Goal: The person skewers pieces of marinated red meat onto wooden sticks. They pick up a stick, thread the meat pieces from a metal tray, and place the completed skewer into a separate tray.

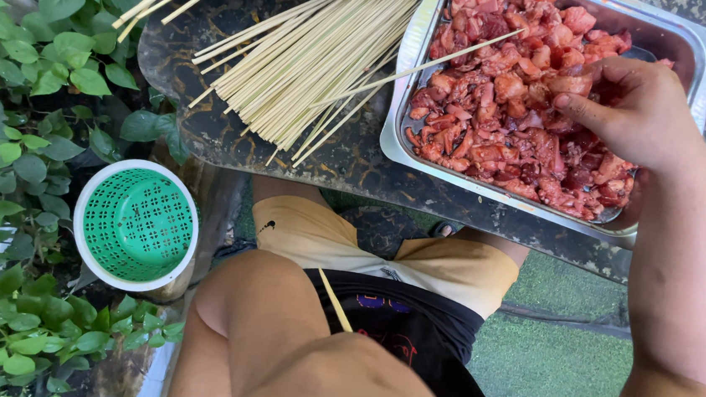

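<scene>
Right hand (629, 107) at upper right pinches a meat chunk (570, 84) over the tray (398, 101); left hand (340, 365) grips a skewer (334, 299) upright, ready for threading.

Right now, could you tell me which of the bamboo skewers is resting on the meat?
The single skewer lying slanted across the tray rim onto the meat; the others lie bundled on the table.

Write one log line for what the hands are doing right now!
right hand: picking meat pieces in metal tray | left hand: holding bamboo skewer | loose skewers: on table
</scene>
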